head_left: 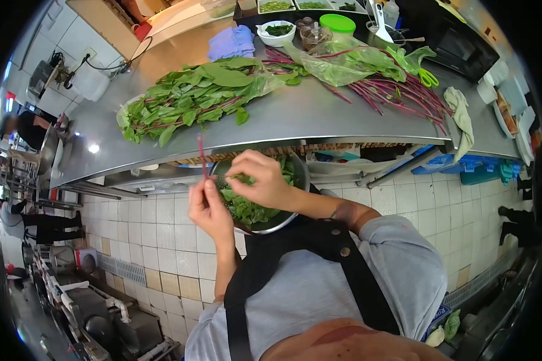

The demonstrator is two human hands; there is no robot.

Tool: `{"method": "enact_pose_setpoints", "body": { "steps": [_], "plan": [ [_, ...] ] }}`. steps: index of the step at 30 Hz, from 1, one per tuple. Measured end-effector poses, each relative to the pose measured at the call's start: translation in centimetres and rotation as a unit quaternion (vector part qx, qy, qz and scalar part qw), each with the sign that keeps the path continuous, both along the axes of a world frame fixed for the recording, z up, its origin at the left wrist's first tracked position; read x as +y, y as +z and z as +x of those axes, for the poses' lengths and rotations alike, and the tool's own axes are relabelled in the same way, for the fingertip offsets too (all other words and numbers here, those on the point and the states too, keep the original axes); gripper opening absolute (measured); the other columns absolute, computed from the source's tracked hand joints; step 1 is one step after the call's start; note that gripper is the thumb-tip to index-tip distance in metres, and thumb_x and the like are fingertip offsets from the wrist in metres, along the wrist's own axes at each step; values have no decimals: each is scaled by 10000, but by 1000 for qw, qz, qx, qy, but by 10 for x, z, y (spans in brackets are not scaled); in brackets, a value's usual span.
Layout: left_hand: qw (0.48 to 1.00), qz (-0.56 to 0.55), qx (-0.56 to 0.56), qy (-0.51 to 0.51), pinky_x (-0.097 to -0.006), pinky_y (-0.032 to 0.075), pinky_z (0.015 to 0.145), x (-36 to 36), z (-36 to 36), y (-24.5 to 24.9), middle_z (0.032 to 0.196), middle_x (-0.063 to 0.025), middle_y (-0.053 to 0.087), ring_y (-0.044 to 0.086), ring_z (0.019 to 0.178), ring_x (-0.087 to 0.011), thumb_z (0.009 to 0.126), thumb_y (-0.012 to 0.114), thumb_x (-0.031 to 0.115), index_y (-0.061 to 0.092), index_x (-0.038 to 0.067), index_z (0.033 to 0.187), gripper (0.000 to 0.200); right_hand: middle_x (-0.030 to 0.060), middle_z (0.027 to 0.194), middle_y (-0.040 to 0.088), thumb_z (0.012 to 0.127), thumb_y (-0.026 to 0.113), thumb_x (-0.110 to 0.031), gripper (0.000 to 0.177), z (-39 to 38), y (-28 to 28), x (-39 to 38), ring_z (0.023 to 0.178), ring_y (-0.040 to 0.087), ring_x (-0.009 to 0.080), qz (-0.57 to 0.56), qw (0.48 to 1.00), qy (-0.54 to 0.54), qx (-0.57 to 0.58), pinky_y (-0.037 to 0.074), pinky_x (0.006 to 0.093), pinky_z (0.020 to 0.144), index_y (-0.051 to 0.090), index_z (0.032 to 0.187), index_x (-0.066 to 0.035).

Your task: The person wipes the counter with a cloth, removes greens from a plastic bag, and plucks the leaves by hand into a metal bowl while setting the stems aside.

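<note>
left hand [211, 207] pinches a stem [202, 150]; right hand [261, 175], over bowl [304, 180] of leaves [252, 210], apparently grips greens [243, 178]

Upper garment: grey shirt [307, 283], short sleeves [400, 246]. Overlay: black bib apron [292, 243] with two wide shoulder straps [367, 280]; round metallic snaps [345, 251] secure the right strap. Left hand [212, 210] and right hand [264, 177]: bare. Right forearm [319, 204]: one mark [345, 212], possibly a tattoo.
</note>
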State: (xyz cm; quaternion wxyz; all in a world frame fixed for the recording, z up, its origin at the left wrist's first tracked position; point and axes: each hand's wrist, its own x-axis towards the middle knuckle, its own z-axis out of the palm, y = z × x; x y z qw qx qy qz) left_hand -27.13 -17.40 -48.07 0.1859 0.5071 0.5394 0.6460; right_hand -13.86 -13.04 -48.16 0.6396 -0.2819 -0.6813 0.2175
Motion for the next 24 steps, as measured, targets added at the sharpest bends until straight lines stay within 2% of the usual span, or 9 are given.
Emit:
{"method": "enact_pose_setpoints", "body": {
  "steps": [1, 4, 7, 11, 14, 16, 18, 22, 24],
  "plan": [
    [999, 26, 25, 30, -248, 397, 570, 6, -4, -1, 799, -46, 558, 508, 677, -96, 941, 589, 68, 656, -36, 945, 124, 91, 802, 624, 712, 754, -74, 172, 3, -8, -3, 732, 623, 265, -63, 997, 25, 39, 497, 362, 697, 693, 863, -18],
    [976, 89, 197, 5, -282, 431, 606, 23, 20, 65, 790, -86, 558, 548, 697, -175, 895, 614, 44, 662, -24, 949, 99, 154, 994, 612, 793, 712, -124, 282, 26, -58, -3, 939, 618, 326, -225, 953, 78, -186, 471, 422, 866, 658, 1041, 2],
    [923, 212, 299, -121, -388, 453, 628, 56, 66, 100, 806, -124, 557, 571, 759, -311, 743, 657, 13, 679, 34, 949, 208, 187, 1262, 524, 797, 707, -137, 475, 24, -115, -13, 1123, 561, 349, -222, 911, 132, -322, 453, 437, 938, 582, 1241, -26],
    [824, 360, 373, -227, -383, 416, 579, 108, 173, 121, 754, -85, 504, 550, 713, -253, 781, 647, 174, 649, 98, 817, 84, 190, 1438, 379, 764, 736, -195, 632, 20, -127, -26, 1294, 419, 400, -221, 870, 162, -410, 402, 463, 1046, 515, 1339, -57],
    [789, 392, 427, -203, -500, 436, 772, 157, 243, 113, 908, -57, 555, 564, 954, -280, 766, 647, 153, 667, 108, 871, 116, 207, 1434, 376, 766, 733, -204, 632, 21, -112, -28, 1298, 414, 401, -237, 836, 181, -461, 399, 477, 1044, 516, 1341, -57],
    [799, 407, 439, -46, -543, 416, 837, 188, 257, 92, 928, -56, 559, 548, 1016, -294, 755, 662, 147, 668, 105, 873, 125, 193, 1431, 387, 768, 732, -214, 606, 20, -128, -25, 1286, 432, 387, -213, 847, 182, -452, 405, 467, 1041, 538, 1317, -47],
    [813, 397, 426, 21, -553, 422, 869, 193, 247, 82, 941, -64, 567, 550, 1031, -304, 752, 676, 147, 666, 97, 871, 129, 191, 1420, 403, 768, 732, -211, 593, 26, -121, -25, 1259, 460, 389, -212, 852, 181, -444, 416, 447, 1033, 549, 1305, -39],
    [885, 218, 391, -129, -465, 500, 790, 172, 164, 70, 925, -110, 595, 601, 922, -314, 780, 686, 171, 647, 57, 849, 139, 194, 1323, 503, 783, 722, -210, 553, 44, -103, -15, 1193, 526, 372, -237, 834, 229, -443, 445, 415, 999, 561, 1280, -26],
    [921, 119, 363, -82, -429, 511, 710, 162, 115, 61, 891, -132, 595, 610, 848, -318, 782, 682, 165, 635, 36, 833, 147, 194, 1272, 545, 791, 715, -206, 533, 55, -71, -6, 1165, 549, 364, -244, 795, 265, -488, 456, 409, 982, 565, 1269, -21]
  ]
}}
